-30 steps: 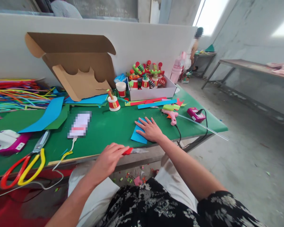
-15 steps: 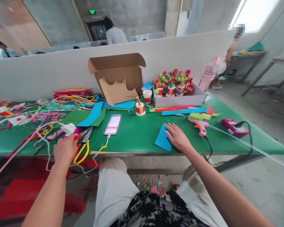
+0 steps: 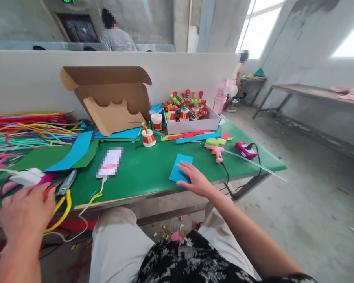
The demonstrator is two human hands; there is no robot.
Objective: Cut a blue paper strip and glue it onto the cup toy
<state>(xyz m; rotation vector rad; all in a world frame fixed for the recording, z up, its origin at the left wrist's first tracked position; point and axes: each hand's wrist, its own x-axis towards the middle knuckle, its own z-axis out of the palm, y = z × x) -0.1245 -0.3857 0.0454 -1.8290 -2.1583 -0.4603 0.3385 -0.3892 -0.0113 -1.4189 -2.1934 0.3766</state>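
Right grip (image 3: 196,180): released, fingers extended over the right edge of a blue rectangular paper sheet (image 3: 178,165), which lies on the green-topped counter (image 3: 141,173) near its front edge; firm contact cannot be confirmed. Left grip (image 3: 26,208): curled beside metal scissors with a yellow handle (image 3: 67,183); a red item (image 3: 49,190) shows at its fingertips, but whether it is held cannot be determined. Judged handling: the sheet appears light, thin and moderately stiff, liable to slide or crease; best taken by the uncovered left edge. Count, outward: sheet beneath the right grip, one; scissors, one; pink plastic glue gun (image 3: 216,152), one; bright-screened phone (image 3: 109,163), one; red-and-white paper-cup figure with coiled arms (image 3: 149,138), standing, one; white paper cup with red band (image 3: 157,121), one; white cardboard box (image 3: 193,127), one, containing at least three cup figures (image 3: 184,114), full number obscured; brown cardboard box with raised lid (image 3: 115,90), one.
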